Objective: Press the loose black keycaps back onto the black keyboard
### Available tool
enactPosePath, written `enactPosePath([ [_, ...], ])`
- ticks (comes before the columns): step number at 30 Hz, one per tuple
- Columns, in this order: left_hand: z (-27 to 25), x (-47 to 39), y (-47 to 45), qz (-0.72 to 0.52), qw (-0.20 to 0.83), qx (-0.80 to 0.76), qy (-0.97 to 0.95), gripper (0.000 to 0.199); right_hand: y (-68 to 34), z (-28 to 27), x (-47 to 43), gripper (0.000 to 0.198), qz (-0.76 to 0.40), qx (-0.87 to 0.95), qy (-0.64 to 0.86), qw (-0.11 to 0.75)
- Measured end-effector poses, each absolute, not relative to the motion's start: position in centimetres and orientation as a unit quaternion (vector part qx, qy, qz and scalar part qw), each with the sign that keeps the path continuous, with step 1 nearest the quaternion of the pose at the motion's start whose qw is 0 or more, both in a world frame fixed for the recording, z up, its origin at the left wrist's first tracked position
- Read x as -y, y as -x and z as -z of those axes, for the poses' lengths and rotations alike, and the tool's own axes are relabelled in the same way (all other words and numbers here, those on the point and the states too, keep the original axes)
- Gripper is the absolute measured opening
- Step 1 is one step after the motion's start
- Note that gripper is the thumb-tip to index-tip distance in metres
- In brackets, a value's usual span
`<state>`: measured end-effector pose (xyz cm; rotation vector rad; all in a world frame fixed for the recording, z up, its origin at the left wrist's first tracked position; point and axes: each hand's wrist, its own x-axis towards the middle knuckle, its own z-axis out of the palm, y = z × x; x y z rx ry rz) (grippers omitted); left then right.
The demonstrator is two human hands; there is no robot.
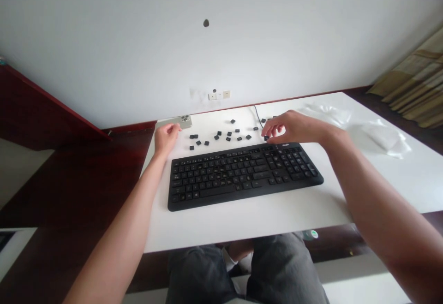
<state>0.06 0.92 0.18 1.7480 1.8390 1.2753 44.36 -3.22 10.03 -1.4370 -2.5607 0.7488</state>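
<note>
A black keyboard lies on the white table, with several of its key places bare. Behind it, loose black keycaps are scattered over the tabletop. My right hand reaches over the keyboard's far edge, its thumb and fingertips closed around a small black keycap. At the table's left side, my left hand rests with curled fingers, just in front of a phone lying with its cameras up. What the left fingers hold, if anything, is hidden.
Crumpled clear plastic bags lie on the right part of the white table. A cable runs back from the keyboard toward the wall, where sockets are mounted. A bottle cap shows below the table's front edge.
</note>
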Motion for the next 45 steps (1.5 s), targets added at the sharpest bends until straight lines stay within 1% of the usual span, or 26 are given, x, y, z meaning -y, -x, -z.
enactPosePath([
  [5,-0.3,-0.9,-0.1,-0.442,0.152,-0.642,-0.608,0.031,-43.9,-9.8,5.0,0.026,-0.295,0.838,0.459,-0.008],
  [8,-0.3,-0.9,0.0,-0.434,0.151,-0.644,-0.612,0.031,-44.8,-9.3,5.1,0.026,-0.298,0.832,0.467,-0.019],
  [24,-0.5,-0.8,-0.2,-0.428,0.14,-0.649,-0.614,0.031,-44.8,-9.5,5.1,0.024,-0.312,0.816,0.486,-0.03],
  [32,-0.5,-0.7,-0.3,-0.423,0.144,-0.656,-0.608,0.031,-45.2,-8.8,4.8,0.023,-0.308,0.819,0.484,-0.01],
  [39,-0.3,-0.8,-0.1,-0.418,0.147,-0.658,-0.609,0.031,-45.2,-8.9,4.8,0.023,-0.313,0.815,0.487,-0.021],
  [45,-0.4,-0.7,-0.2,-0.417,0.147,-0.661,-0.606,0.032,-44.7,-9.1,5.0,0.019,-0.309,0.806,0.505,-0.022],
])
